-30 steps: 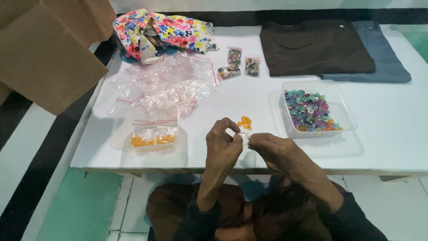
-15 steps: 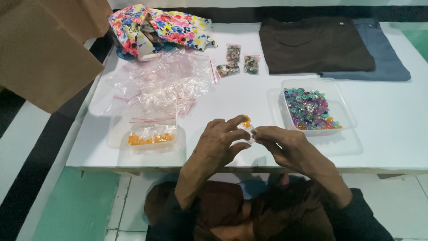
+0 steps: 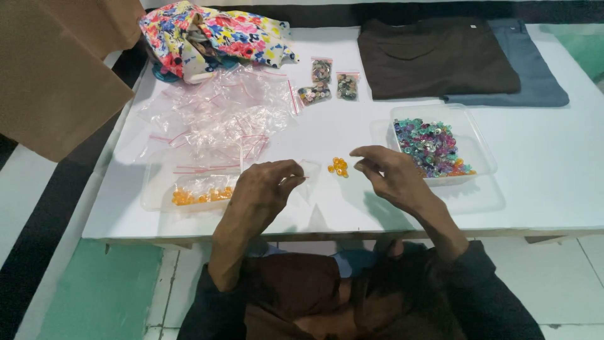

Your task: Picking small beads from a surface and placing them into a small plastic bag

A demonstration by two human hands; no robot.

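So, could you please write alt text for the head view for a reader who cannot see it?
A seated person's left hand pinches a small clear bag and the right hand hovers open, either side of a little pile of orange beads on a white table. Trays of orange beads and mixed beads flank them.

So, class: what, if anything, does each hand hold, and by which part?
The left hand pinches a small clear plastic bag by its top edge. The right hand holds nothing that shows; its fingers hover beside the orange beads.

Left hand pinching small clear bag, right hand hovering beside orange beads, white table
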